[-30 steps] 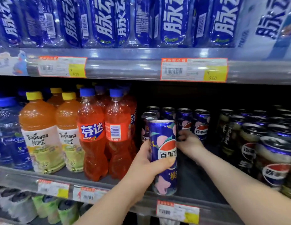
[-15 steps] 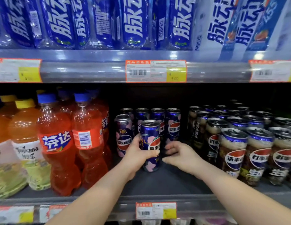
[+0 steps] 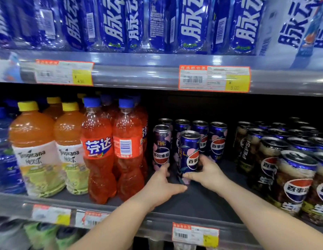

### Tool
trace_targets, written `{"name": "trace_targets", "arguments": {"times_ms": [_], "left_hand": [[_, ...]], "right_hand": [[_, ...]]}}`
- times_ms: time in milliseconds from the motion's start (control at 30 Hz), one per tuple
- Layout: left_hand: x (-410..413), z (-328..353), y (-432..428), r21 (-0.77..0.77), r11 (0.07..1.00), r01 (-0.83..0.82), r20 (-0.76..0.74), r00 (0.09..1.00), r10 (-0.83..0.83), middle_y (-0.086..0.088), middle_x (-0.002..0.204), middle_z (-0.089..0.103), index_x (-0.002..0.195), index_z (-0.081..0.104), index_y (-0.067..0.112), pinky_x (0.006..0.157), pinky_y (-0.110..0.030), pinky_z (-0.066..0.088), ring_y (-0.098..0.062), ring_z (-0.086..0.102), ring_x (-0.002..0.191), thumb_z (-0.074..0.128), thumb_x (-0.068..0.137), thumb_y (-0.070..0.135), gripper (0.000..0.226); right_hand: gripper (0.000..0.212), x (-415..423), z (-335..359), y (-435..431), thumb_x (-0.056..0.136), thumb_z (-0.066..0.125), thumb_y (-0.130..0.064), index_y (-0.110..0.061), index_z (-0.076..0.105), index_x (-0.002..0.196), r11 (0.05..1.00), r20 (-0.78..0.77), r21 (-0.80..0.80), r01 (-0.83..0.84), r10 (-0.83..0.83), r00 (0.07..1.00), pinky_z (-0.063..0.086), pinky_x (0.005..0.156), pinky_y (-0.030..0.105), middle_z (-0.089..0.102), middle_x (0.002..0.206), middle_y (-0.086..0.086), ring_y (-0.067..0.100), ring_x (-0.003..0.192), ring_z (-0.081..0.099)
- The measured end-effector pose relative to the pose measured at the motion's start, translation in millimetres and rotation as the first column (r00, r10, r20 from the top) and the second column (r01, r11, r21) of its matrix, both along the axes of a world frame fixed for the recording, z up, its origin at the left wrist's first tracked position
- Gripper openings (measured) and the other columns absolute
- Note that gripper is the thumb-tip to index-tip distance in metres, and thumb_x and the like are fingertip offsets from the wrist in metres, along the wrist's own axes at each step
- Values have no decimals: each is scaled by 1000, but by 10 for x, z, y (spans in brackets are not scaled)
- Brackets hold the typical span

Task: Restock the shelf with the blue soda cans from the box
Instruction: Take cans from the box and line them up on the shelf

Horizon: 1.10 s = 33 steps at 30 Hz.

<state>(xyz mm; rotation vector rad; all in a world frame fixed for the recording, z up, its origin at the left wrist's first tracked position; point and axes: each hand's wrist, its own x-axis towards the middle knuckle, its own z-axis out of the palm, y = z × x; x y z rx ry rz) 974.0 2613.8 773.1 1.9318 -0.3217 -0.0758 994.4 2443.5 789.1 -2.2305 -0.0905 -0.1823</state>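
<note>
Nearest the camera, an orange-bordered paper price label (image 3: pixel 195 235) sits on the front rail of the dark grey shelf deck (image 3: pixel 202 201). Both forearms reach in over that rail. The left hand (image 3: pixel 162 184) lies low on the deck and is released: the thumb points right along the deck and the straight fingers reach the foot of a neighbouring purple-and-pink slim can (image 3: pixel 161 143), holding nothing. The right hand (image 3: pixel 211 175) grasps the tall slim blue aluminium soda can (image 3: pixel 188 150), with the thumb across the lower front and the fingers wrapped round the right side. This can stands at the front of the gap, just right of the neighbouring can and ahead of a back row of matching blue cans (image 3: pixel 217 139). The hands cover its foot, so full seating on the deck cannot be confirmed. Judgement: a sealed, full can will feel moderately heavy and rigid. Its printed wall is smooth and likely slippery, and it is thin enough to dent if knocked. Being tall and narrow, it will probably tip easily, so a hold round the lower to middle body looks best. Left of the gap stand clear plastic bottles of orange soda (image 3: pixel 97 150); to the right are brown-and-blue cola cans (image 3: pixel 294 179).
</note>
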Motion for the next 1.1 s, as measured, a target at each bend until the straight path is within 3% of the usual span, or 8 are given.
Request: {"name": "trace_targets", "arguments": {"times_ms": [100,400,600,700,800,900,967,1100], "left_hand": [[3,-77,55,36,999,-27,-35,999,28,3,122,46,146,23,20,87,-14,33,-7,43,113,75,74,24,89],[-5,-124,63,-56,997,-62,-65,996,58,1,120,51,139,34,19,75,-9,40,-9,49,110,74,75,20,76],[-13,-101,62,-123,984,-130,-55,991,124,0,114,55,131,45,16,92,-23,44,-14,53,111,73,77,18,60],[-24,-59,54,-165,974,-157,-32,988,154,-2,113,56,127,48,16,93,-25,45,-16,54,109,70,79,16,53],[-22,8,22,-223,959,-174,2,984,179,-2,114,55,125,48,17,84,-17,45,-14,56,104,69,81,14,49],[-35,75,-20,-307,936,-172,24,982,188,-1,112,55,122,49,18,76,-13,45,-7,56,95,69,80,15,46],[-53,93,-43,-353,921,-168,13,983,184,1,113,55,122,49,20,77,-16,46,-6,56,97,70,79,18,47],[-88,73,-56,-389,904,-177,-31,983,180,3,112,55,120,48,24,73,-13,46,-5,55,96,68,81,17,44]], "right_hand": [[64,123,11,42,69,79,-23,-17,49,125,1000,-2,-19,10,-10,1000,37,91,25,60,117,-4,13,111,52],[59,339,20,73,71,77,-25,-18,48,122,997,-54,-30,73,-75,996,44,94,33,60,122,3,20,110,55],[65,373,38,78,69,78,-27,-18,46,125,997,-83,-42,69,-73,994,45,98,39,59,124,4,21,112,55],[74,345,146,59,66,80,-32,-19,43,128,995,-27,-49,85,-87,996,46,95,37,58,125,3,21,111,56],[84,312,422,47,63,81,-40,-19,39,133,986,105,-74,149,-141,984,49,87,34,55,127,7,29,107,60],[82,293,735,122,64,78,-46,-22,41,133,954,342,-188,233,-159,926,46,89,31,48,131,7,28,116,52],[79,293,890,260,67,75,-49,-26,40,134,920,438,-331,209,-46,898,41,98,36,44,135,6,27,124,44],[90,398,998,594,68,71,-54,-31,27,142,760,305,-649,33,220,927,31,109,44,36,146,2,28,131,37]]}}
